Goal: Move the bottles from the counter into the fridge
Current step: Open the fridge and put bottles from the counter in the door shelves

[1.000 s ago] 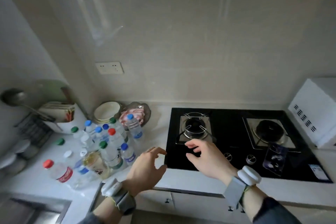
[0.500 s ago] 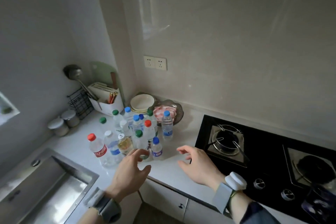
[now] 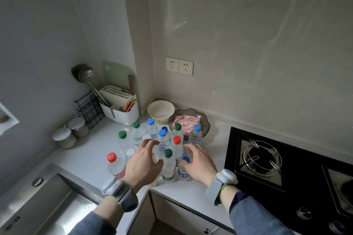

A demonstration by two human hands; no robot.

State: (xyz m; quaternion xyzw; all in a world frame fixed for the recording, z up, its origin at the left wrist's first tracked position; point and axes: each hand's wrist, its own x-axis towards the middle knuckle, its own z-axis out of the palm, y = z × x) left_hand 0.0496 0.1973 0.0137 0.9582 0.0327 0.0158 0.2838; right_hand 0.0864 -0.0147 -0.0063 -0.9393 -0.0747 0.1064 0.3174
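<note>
Several clear plastic bottles with green, blue, red and white caps stand clustered in the corner of the white counter [image 3: 86, 150]. A green-capped bottle [image 3: 168, 164] is nearest, between my two hands. A red-capped bottle [image 3: 114, 166] with a red label stands at the front left. My left hand [image 3: 142, 164] hovers over the cluster's left side, fingers spread, holding nothing. My right hand [image 3: 196, 162] reaches in from the right beside a small blue-capped bottle [image 3: 183, 168], fingers apart. No fridge is in view.
A steel sink [image 3: 47, 202] lies at the lower left. A black gas hob [image 3: 286, 173] fills the right. Behind the bottles are stacked white plates [image 3: 160, 109], a glass bowl [image 3: 202, 120] of pink food, a white utensil holder [image 3: 122, 112], a wire rack [image 3: 88, 108] and two lidded jars [image 3: 65, 138].
My view has swung left from the hob to the counter corner. Both hands have moved forward and now sit right at the bottle cluster.
</note>
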